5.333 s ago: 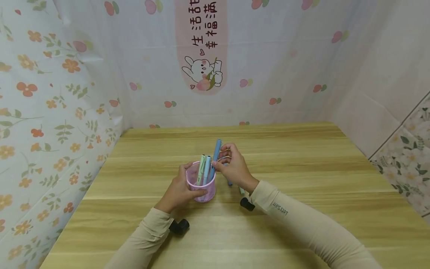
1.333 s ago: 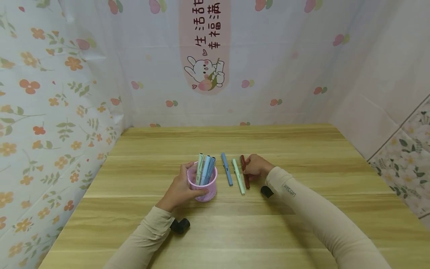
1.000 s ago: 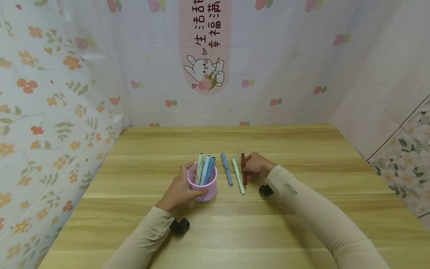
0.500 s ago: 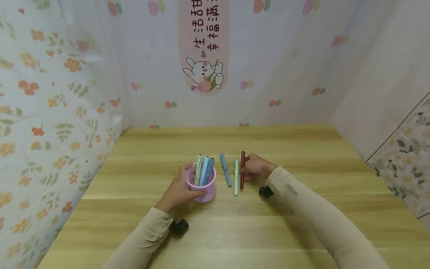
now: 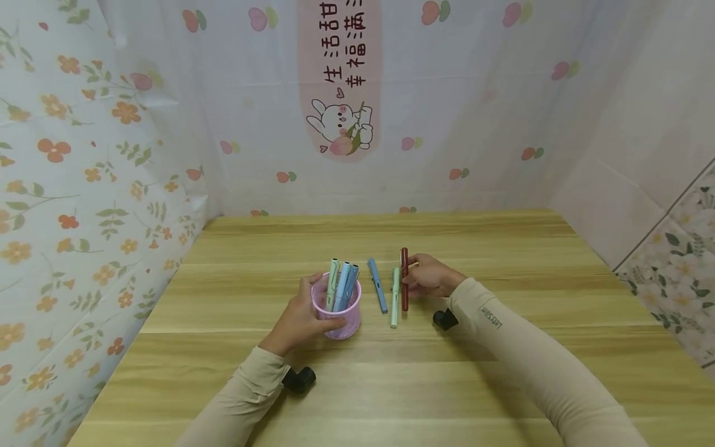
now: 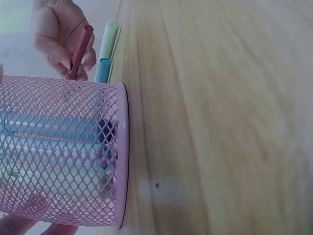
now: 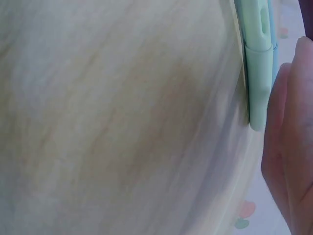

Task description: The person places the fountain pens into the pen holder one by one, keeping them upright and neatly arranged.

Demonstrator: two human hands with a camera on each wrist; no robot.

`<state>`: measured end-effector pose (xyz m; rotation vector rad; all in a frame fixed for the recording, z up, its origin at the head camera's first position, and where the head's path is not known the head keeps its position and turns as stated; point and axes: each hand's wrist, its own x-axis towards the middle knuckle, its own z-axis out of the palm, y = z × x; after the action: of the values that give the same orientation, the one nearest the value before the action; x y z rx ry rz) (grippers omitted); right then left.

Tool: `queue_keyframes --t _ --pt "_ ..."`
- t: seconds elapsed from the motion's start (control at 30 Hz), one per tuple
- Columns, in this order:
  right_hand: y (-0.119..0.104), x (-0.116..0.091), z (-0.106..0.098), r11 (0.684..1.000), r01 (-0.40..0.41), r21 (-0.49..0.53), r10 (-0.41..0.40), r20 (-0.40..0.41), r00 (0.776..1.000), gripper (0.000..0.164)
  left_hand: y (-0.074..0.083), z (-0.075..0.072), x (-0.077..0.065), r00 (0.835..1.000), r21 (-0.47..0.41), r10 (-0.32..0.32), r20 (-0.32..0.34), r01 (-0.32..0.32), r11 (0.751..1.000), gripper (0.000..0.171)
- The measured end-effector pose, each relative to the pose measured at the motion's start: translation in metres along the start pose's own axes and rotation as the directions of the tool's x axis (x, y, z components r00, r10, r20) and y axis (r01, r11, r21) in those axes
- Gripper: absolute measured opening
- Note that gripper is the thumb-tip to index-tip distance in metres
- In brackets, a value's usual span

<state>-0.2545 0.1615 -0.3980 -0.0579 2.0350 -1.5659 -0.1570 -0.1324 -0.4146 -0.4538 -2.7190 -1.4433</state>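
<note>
My left hand (image 5: pixel 295 318) grips a pink mesh pen cup (image 5: pixel 342 332) from its left side, the thumb across the front. Standing in it are a pale green pen (image 5: pixel 332 288), a light blue pen (image 5: pixel 341 289) and a darker blue pen (image 5: pixel 350 287), leaning together. To the right, my right hand (image 5: pixel 429 276) pinches a dark red pen (image 5: pixel 404 279) between thumb and fingers; in the left wrist view the red pen (image 6: pixel 82 49) tilts up from the fingertips. Just left of it lies another pale green pen (image 5: pixel 395 298), its lower end near in the right wrist view.
A blue pen (image 5: pixel 377 285) lies on the wooden table (image 5: pixel 357 397) between the cup and the loose green pen. A patterned curtain (image 5: pixel 447 112) hangs behind the table's far edge, with flowered cloth (image 5: pixel 89 236) on the left. Each wrist carries a small black camera (image 5: pixel 300 379).
The right hand has let go of the darker blue pen in the cup and moved right to take the red pen, now raised. The loose green pen has turned slightly. The left hand stays put.
</note>
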Motion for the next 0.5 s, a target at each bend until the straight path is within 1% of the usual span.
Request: queue_keyframes --t 0.33,0.5 --pt "0.0005 -0.0007 0.0005 0.998 0.033 0.050 -0.033 0.004 0.999 0.054 -0.0004 0.0005 0.0012 1.000 0.001 -0.008 0.001 0.008 1.000 0.103" --pt "-0.0005 -0.0011 0.0027 0.997 0.024 0.078 -0.023 -0.002 1.000 0.055 -0.0002 0.0006 0.0009 1.000 0.004 -0.013 0.002 0.013 1.000 0.104"
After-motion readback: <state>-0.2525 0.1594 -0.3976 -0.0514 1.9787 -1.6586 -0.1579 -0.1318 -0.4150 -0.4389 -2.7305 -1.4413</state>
